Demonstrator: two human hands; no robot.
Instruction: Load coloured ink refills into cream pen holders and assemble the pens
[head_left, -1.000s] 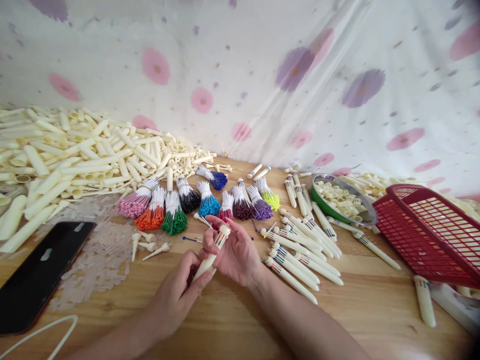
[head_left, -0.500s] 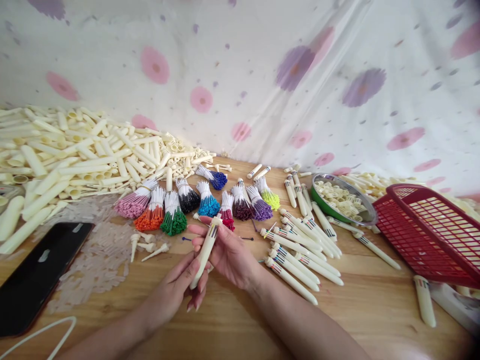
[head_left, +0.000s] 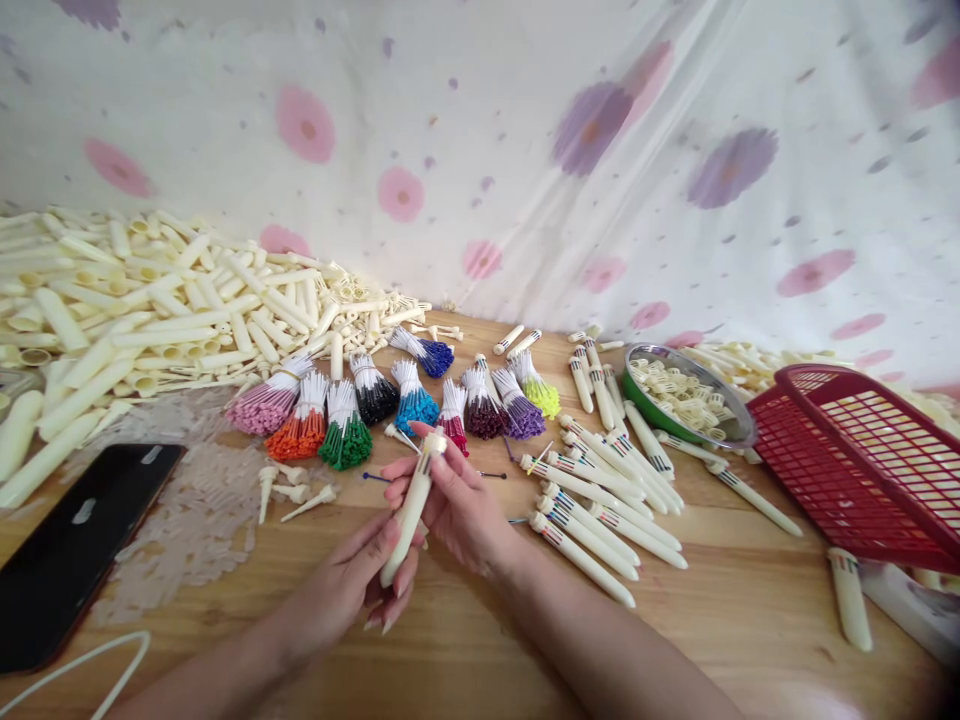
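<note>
A cream multicolour pen point(head_left: 409, 515) is tilted between my hands, its slotted top end up and away from me. My left hand point(head_left: 371, 570) is closed round its lower barrel, thumb on top. At the upper end, my right hand point(head_left: 461, 500) grips the pen near its slotted top with thumb and fingers. Just beyond my hands stand bundles of white-stemmed refills with coloured ends, among them a green bundle point(head_left: 345, 430), a light blue bundle point(head_left: 415, 398) and a red bundle point(head_left: 454, 412). Several similar pens point(head_left: 589, 560) lie to the right of my right hand.
A heap of cream tubes point(head_left: 165, 300) covers the back left. A black phone point(head_left: 79, 550) and clear plastic pieces point(head_left: 187, 530) lie at left. On the right are a green-sided metal bowl point(head_left: 679, 395) of cream parts and a red basket point(head_left: 847, 470). A patterned curtain point(head_left: 480, 140) hangs behind.
The pen has rolled slightly between my fingers, so its coloured slots show less. Both hands keep their hold in nearly the same place. The view has shifted a little.
</note>
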